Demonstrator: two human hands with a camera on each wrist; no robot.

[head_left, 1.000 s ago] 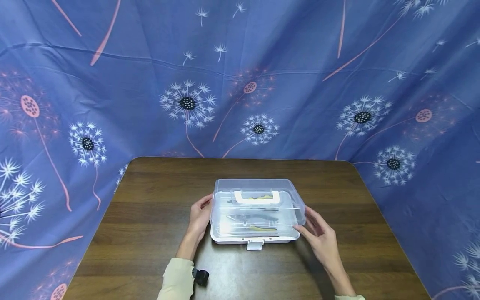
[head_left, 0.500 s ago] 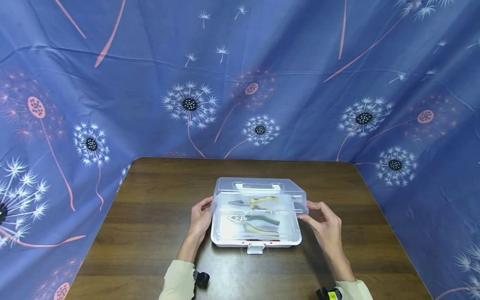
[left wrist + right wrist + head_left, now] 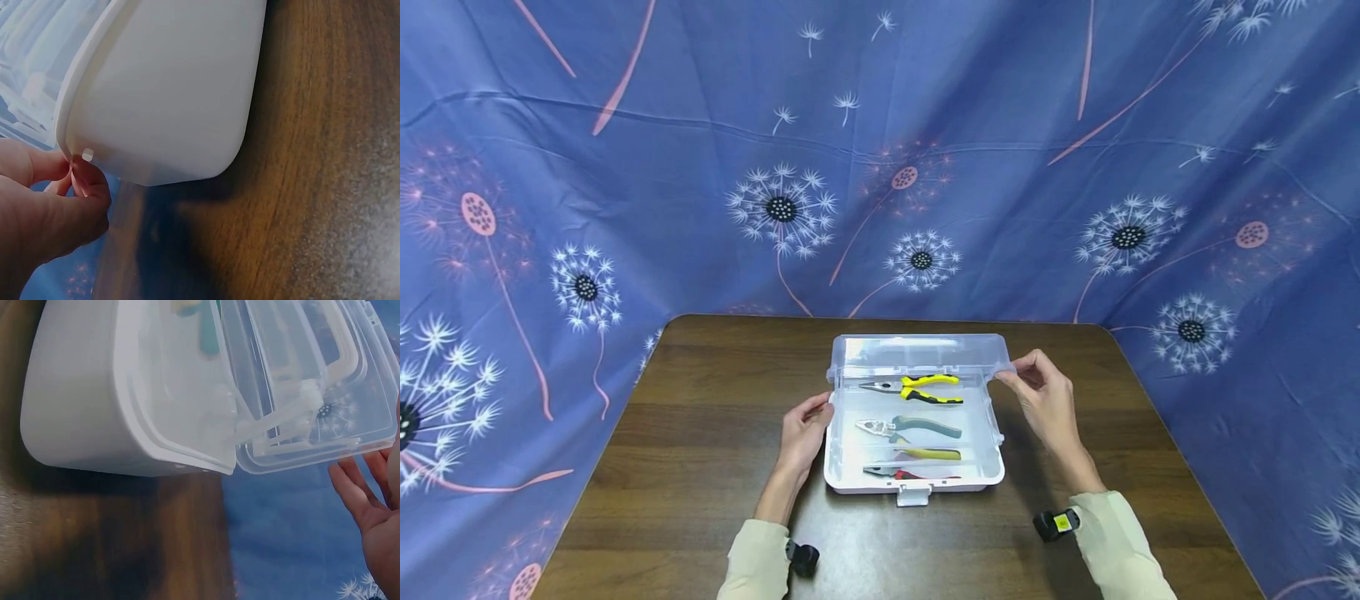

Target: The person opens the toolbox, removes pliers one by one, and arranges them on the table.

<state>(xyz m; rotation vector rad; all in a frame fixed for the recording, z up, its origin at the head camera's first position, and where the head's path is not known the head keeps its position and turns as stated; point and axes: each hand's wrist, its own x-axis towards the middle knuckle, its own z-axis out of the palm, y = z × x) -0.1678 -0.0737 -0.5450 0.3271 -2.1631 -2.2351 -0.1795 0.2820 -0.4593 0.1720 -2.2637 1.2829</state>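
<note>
Here was a draped-off nook, room type unclear: blue dandelion-print cloth point(image 3: 865, 208) hung far, left and right round a wood-grain worktop point(image 3: 715, 392)!

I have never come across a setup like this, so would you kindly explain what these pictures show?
Certainly. There is no machine: you see someone's bare left hand and right hand. The wide picture comes from a camera worn on the head, looking forward and down; the two closer ones come from wrist cameras, each watching its own hand's work.

On the wooden table sits a white box with its clear lid open. Inside lie yellow-and-black pliers, grey-green pliers and a partly hidden red-handled tool.

The left hand pinches the box's rim; the right holds the lid's edge.
</note>
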